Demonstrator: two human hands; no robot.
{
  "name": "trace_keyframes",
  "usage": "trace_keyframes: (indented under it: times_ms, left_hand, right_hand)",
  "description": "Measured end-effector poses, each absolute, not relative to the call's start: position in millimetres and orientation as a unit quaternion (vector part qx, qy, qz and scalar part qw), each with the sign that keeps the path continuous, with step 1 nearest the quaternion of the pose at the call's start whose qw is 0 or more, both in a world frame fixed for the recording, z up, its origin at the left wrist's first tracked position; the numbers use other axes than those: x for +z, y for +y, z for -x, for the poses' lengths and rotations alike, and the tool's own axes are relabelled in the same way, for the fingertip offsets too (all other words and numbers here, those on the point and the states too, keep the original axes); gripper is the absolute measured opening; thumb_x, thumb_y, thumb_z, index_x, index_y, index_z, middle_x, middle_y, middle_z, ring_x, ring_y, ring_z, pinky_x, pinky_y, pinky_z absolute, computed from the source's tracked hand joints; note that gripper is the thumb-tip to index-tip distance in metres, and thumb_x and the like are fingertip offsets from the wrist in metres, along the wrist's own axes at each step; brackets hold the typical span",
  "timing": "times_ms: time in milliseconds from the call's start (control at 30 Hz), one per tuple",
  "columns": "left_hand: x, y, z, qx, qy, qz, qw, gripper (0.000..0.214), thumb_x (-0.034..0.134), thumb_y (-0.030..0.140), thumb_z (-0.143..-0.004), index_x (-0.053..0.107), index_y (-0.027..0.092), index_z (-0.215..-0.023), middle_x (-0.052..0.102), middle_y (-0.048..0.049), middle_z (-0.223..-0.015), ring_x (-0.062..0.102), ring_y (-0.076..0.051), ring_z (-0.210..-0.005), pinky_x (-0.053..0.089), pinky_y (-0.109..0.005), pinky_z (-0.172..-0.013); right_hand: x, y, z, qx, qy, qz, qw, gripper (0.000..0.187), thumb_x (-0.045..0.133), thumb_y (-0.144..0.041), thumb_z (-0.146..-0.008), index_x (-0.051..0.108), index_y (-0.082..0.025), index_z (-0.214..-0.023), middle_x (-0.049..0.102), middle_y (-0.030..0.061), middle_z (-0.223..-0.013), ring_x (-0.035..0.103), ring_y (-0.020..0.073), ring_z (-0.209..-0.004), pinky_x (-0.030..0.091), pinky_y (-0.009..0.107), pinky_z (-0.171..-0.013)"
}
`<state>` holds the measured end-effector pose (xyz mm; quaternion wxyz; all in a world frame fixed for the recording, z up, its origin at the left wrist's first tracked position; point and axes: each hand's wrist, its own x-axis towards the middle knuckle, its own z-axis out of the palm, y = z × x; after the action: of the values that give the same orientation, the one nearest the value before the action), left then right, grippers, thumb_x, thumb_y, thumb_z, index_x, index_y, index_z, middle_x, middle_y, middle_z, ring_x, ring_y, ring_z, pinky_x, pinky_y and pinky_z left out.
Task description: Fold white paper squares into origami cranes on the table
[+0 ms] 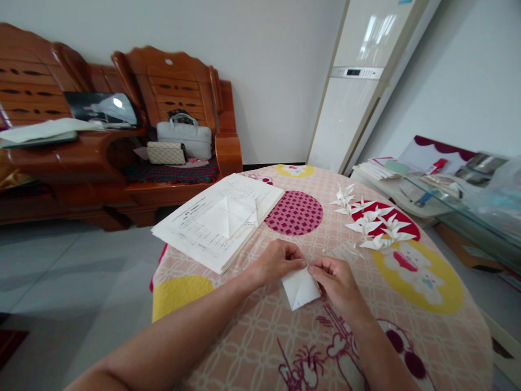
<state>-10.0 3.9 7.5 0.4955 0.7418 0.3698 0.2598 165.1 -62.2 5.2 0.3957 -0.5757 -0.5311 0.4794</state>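
Observation:
A small white folded paper square (300,290) with crease lines lies at the near middle of the table, one corner pointing toward me. My left hand (281,260) pinches its far edge on the left side. Right beside it, my right hand (334,277) pinches the same paper near its far corner and right edge. The thumbs and fingertips almost meet at the far corner, and they hide that part of the fold. Several white paper cranes (378,222) stand together to the right, beyond my right hand.
A stack of printed sheets (187,231) lies at the left, with a creased paper square (228,216) on top. The patterned tablecloth (244,336) covers the round table. Right of it stands a glass-topped table (459,203); wooden chairs (179,76) holding bags are behind.

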Motion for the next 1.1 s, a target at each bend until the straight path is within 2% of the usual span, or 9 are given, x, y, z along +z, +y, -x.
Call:
trace_keyframes:
  times_ms: [200, 333, 400, 500, 700, 800, 933, 1100]
  left_hand:
    - [-7, 11, -1, 0.249, 0.450, -0.740, 0.433, 0.019, 0.059, 0.026, -0.075, 0.064, 0.011, -0.065, 0.053, 0.0023, -0.056, 0.045, -0.008, -0.053, 0.030, -0.019, -0.048]
    - [-7, 10, -9, 0.254, 0.449, -0.768, 0.378, 0.013, 0.060, 0.022, -0.075, 0.067, 0.012, -0.071, 0.061, 0.0003, -0.062, 0.052, -0.011, -0.058, 0.034, -0.021, -0.053]
    - [-7, 10, -9, 0.259, 0.425, -0.785, 0.370, 0.010, 0.061, 0.019, -0.074, 0.067, 0.013, -0.079, 0.063, 0.0001, -0.066, 0.055, -0.012, -0.061, 0.037, -0.021, -0.056]
    - [-8, 11, -4, 0.256, 0.369, -0.810, 0.378, 0.017, 0.063, 0.012, -0.071, 0.065, 0.013, -0.088, 0.062, 0.0004, -0.070, 0.056, -0.012, -0.064, 0.041, -0.020, -0.059]
    - [-6, 11, 7, 0.244, 0.237, -0.887, 0.312, 0.018, 0.058, 0.005, -0.076, 0.069, 0.014, -0.086, 0.063, -0.0049, -0.086, 0.059, -0.014, -0.080, 0.046, -0.023, -0.072]
    - [-8, 10, 7, 0.232, 0.196, -0.902, 0.306, 0.023, 0.055, 0.006, -0.082, 0.071, 0.015, -0.095, 0.065, -0.0075, -0.094, 0.061, -0.015, -0.087, 0.047, -0.025, -0.079]
    - [-9, 10, 8, 0.218, 0.182, -0.914, 0.291, 0.022, 0.054, 0.010, -0.087, 0.071, 0.015, -0.099, 0.066, -0.0088, -0.096, 0.062, -0.015, -0.088, 0.047, -0.024, -0.078]
    - [-6, 9, 9, 0.215, 0.174, -0.919, 0.281, 0.022, 0.052, 0.012, -0.089, 0.071, 0.015, -0.099, 0.066, -0.0086, -0.096, 0.062, -0.014, -0.087, 0.047, -0.023, -0.076]
  right_hand:
    - [-3, -57, -166, 0.520, -0.485, 0.596, 0.374, 0.025, 0.060, -0.038, -0.076, 0.063, -0.015, -0.084, 0.063, 0.0004, -0.058, 0.052, 0.0121, -0.039, 0.034, 0.020, -0.030]
    - [-8, -52, -169, 0.480, -0.487, 0.636, 0.358, 0.023, 0.060, -0.032, -0.072, 0.063, -0.015, -0.087, 0.062, -0.0013, -0.055, 0.050, 0.0120, -0.035, 0.033, 0.021, -0.029]
    - [-8, -49, -172, 0.437, -0.511, 0.653, 0.350, 0.019, 0.060, -0.029, -0.071, 0.064, -0.015, -0.083, 0.064, -0.0001, -0.057, 0.053, 0.0127, -0.039, 0.037, 0.022, -0.034]
    - [-6, -48, -176, 0.359, -0.565, 0.665, 0.331, 0.012, 0.062, -0.027, -0.070, 0.066, -0.016, -0.073, 0.068, 0.0032, -0.062, 0.061, 0.0156, -0.053, 0.044, 0.024, -0.047]
    - [-1, -49, -181, 0.263, -0.614, 0.689, 0.281, 0.013, 0.067, -0.029, -0.069, 0.067, -0.017, -0.065, 0.070, 0.0046, -0.065, 0.062, 0.0182, -0.061, 0.043, 0.027, -0.056]
    - [1, -51, -186, 0.285, -0.608, 0.679, 0.296, 0.012, 0.067, -0.028, -0.069, 0.066, -0.017, -0.064, 0.067, 0.0021, -0.060, 0.060, 0.0161, -0.057, 0.041, 0.025, -0.053]
    - [2, -56, -195, 0.347, -0.580, 0.667, 0.312, 0.019, 0.060, -0.031, -0.075, 0.062, -0.017, -0.062, 0.059, -0.0018, -0.052, 0.050, 0.0109, -0.042, 0.036, 0.022, -0.042]
    - [1, -61, -203, 0.416, -0.577, 0.653, 0.260, 0.030, 0.054, -0.036, -0.083, 0.052, -0.018, -0.059, 0.056, -0.0032, -0.047, 0.048, 0.0084, -0.033, 0.032, 0.019, -0.034]
